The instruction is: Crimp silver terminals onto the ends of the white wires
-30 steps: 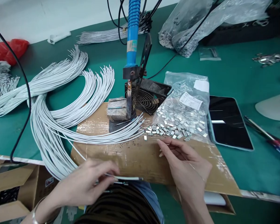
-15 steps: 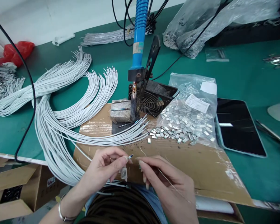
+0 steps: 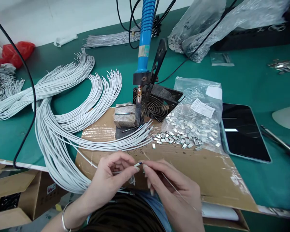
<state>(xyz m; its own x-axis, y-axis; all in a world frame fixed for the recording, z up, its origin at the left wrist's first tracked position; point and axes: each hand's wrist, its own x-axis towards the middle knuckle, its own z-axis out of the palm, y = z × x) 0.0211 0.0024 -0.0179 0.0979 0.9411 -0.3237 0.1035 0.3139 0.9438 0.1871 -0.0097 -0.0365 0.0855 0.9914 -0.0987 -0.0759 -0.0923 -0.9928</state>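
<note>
Low in the middle, my left hand (image 3: 116, 175) is closed in a pinch on a white cable (image 3: 136, 165), whose dark bluish tip points right. My right hand (image 3: 170, 187) is closed, thumb and forefinger pinching right at that tip. A thin pale wire (image 3: 174, 187) runs through the right hand and sticks out above its fingers. Whatever lies between the right fingertips is too small to make out. Below the left fingers hangs a small translucent piece (image 3: 132, 180). Just beyond my hands lie the ends of a bundle of white cables (image 3: 106, 145).
A blue-handled soldering iron (image 3: 145, 48) points down in a stand, beside a dark fan (image 3: 157, 103). Small metal pieces (image 3: 183, 140) spill from a plastic bag (image 3: 198, 85) onto the cardboard (image 3: 207, 174). A tablet (image 3: 246, 135) lies right; an open carton (image 3: 26, 196) stands lower left.
My left hand has moved slightly right, bringing the cable tip to the fingertips of my right hand. The small translucent piece has shifted right with it. The right hand stays nearly in place.
</note>
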